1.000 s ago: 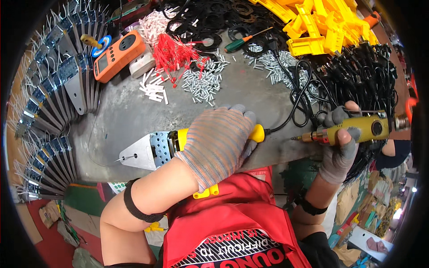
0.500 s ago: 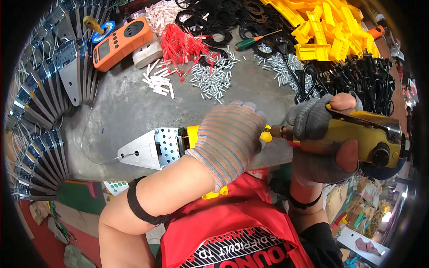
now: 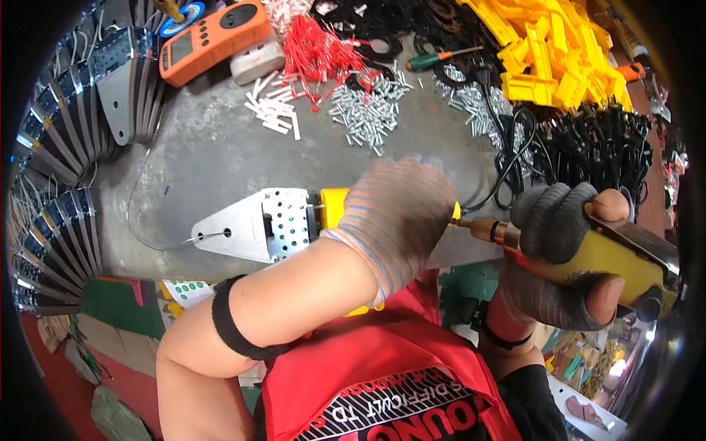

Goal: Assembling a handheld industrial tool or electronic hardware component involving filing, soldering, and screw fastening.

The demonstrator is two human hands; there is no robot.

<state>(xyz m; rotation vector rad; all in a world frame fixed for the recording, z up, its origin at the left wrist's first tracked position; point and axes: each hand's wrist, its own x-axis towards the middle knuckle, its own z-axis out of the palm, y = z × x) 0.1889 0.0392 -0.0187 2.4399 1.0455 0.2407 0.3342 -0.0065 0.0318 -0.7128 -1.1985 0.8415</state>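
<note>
While folded firmly over a yellow handle [image 3: 333, 206] with the left grip [image 3: 401, 213], pinning it near the close edge of the counter [image 3: 191, 154]. Fingertips on that side mostly out of sight, hence impossible to tell exactly where pinching. Wrapped tight around a yellow-green power screwdriver [image 3: 621, 268] with the right grip [image 3: 555, 224], bit aimed leftward at the handle's right end, just beside the gloved fingers. Too small to tell: whether touching a screw there or stopping short. On the handle's left, in line with it: a holed metal piece [image 3: 288, 213], then a flat grey plate [image 3: 246, 246], with a thin wire [image 3: 209, 236] lying across its narrow end.

Could skid off if driven at a slant, scratching the plastic or jabbing the left glove so close by. Could crack the handle from too much twist, or roll everything over if held too loosely. Could also catch the black cord [image 3: 503, 151] looped behind the bit.

Farther out, beyond the handle: white tubes [image 3: 272, 110], red bits [image 3: 320, 48], two heaps of screws [image 3: 368, 114] and a green-handled screwdriver [image 3: 426, 62]. To the right, bunched black plugs [image 3: 596, 143] below yellow parts [image 3: 555, 51]. To the left, an orange meter [image 3: 213, 40] and stacked metal plates [image 3: 62, 235], well clear. Hardly hindered, except by that cord.
</note>
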